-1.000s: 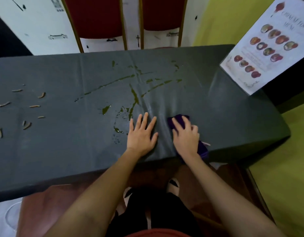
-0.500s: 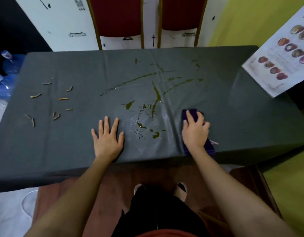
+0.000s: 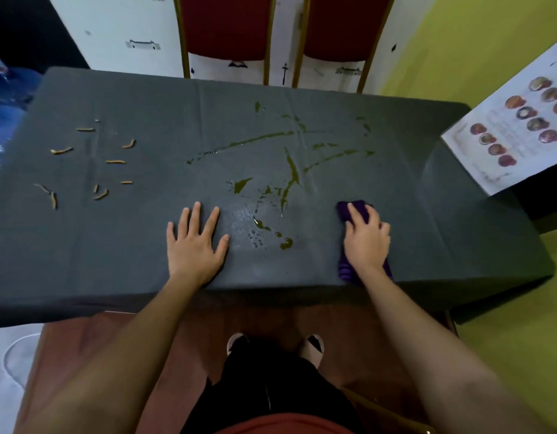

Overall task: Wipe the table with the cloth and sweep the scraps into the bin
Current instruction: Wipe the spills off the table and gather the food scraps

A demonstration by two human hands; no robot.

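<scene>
Dark grey and draped over its edges, the surface [image 3: 130, 245] fills the middle of the room, with yellow wall to the right. At the near edge the left hand [image 3: 194, 245] lies flat on it, palm down, fingers straight and spread, holding nothing. The right hand [image 3: 366, 242] is further right along the same edge, on top of the cloth [image 3: 354, 208], with its fingers bent over it and gripping it against the surface. The cloth is purple and bunched; one end shows past the fingertips and the other by the wrist at the near edge. Between the two hands and beyond them spreads a green spill [image 3: 291, 170] of streaks, blobs and small droplets, reaching toward the far side. Well apart on the left lie the scraps [image 3: 116, 161], thin orange-brown strips scattered loosely. Two red chairs [image 3: 227, 26] stand at the far edge. A menu [image 3: 521, 136] with pictures of dishes overlaps the far right corner. Blue bottles [image 3: 4, 104] sit off the far left corner.
</scene>
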